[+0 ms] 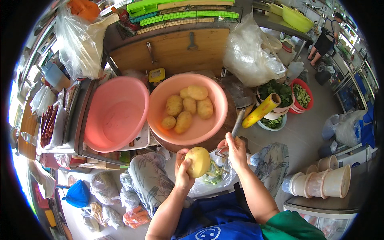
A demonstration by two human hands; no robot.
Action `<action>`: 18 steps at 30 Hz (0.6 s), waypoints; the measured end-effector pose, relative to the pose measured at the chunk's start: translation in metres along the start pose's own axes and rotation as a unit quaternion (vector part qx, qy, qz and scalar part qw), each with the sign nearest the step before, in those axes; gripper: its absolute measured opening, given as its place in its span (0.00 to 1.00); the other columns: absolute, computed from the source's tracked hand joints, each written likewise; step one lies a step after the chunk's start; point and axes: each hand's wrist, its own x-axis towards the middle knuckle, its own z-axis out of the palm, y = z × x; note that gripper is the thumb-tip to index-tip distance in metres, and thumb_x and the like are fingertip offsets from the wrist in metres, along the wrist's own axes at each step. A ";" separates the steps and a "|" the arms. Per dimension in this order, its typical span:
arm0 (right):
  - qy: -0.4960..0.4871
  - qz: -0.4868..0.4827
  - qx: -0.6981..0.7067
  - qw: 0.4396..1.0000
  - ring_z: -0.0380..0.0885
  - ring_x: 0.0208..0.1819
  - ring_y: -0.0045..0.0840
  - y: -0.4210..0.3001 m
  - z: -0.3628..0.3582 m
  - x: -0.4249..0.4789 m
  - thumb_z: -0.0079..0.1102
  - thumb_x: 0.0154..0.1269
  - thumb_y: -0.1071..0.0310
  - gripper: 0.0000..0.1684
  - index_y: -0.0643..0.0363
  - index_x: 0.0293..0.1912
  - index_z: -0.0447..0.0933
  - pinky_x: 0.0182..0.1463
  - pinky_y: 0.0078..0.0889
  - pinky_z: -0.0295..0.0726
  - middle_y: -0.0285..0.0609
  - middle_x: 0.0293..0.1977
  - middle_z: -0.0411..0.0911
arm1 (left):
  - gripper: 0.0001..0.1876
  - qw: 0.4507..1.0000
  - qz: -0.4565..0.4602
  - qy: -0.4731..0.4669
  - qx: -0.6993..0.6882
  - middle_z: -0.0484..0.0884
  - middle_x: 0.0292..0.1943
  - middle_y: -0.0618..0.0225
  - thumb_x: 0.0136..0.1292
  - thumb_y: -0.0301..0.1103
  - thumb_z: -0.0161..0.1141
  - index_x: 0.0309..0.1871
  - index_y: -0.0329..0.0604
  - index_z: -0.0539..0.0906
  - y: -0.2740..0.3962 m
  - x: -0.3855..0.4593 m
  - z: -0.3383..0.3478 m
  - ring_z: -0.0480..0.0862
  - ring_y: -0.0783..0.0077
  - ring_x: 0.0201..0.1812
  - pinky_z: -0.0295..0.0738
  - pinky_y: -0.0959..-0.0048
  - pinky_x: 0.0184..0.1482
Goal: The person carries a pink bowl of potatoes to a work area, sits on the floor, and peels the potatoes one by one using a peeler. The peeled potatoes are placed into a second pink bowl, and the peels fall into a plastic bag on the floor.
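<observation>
My left hand (183, 171) grips a large potato (198, 162), whose visible surface looks pale and at least partly peeled. Close by on the right, my right hand (236, 151) is closed around the metal handle of a peeler (222, 151), its head pointing towards the potato. Beyond both hands, a pink plastic basin (220, 126) holds several unpeeled potatoes (183, 121). Another pink basin (117, 114), with nothing in it, is tilted at the left. Below the peeler, between my knees, a clear plastic bag (214, 184) is spread out with green scraps and peelings in it.
A yellow roll of film (261, 111) and a cleaver (240, 93) are right of the basin. Tubs of leafy greens (276, 93) stand on the floor behind. Stacked plastic buckets (321, 183) are at right, bagged produce (105, 187) at lower left. A person (327, 37) stands far back right.
</observation>
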 end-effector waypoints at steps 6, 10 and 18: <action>-0.078 -0.039 -0.020 0.996 0.86 0.41 0.27 -0.014 0.031 -0.029 0.52 0.80 0.57 0.20 0.63 0.40 0.82 0.48 0.32 0.86 0.49 0.42 0.86 | 0.26 0.983 -0.112 0.126 -0.074 0.81 0.59 0.61 0.77 0.53 0.46 0.64 0.41 0.75 -0.009 -0.001 -0.002 0.80 0.61 0.60 0.74 0.58 0.64; -0.047 -0.198 -0.154 0.967 0.87 0.41 0.22 -0.023 0.057 -0.044 0.63 0.73 0.65 0.12 0.66 0.45 0.86 0.47 0.27 0.84 0.45 0.38 0.89 | 0.26 0.988 -0.100 0.095 -0.073 0.81 0.58 0.58 0.75 0.51 0.48 0.63 0.38 0.76 -0.005 -0.001 0.001 0.81 0.60 0.59 0.74 0.59 0.64; -0.014 0.039 0.054 0.998 0.79 0.19 0.21 -0.012 0.046 0.010 0.61 0.75 0.55 0.20 0.62 0.33 0.79 0.25 0.23 0.80 0.39 0.19 0.79 | 0.30 0.995 -0.047 -0.068 0.060 0.84 0.53 0.52 0.68 0.51 0.56 0.61 0.31 0.77 0.001 -0.001 -0.006 0.84 0.60 0.54 0.77 0.62 0.61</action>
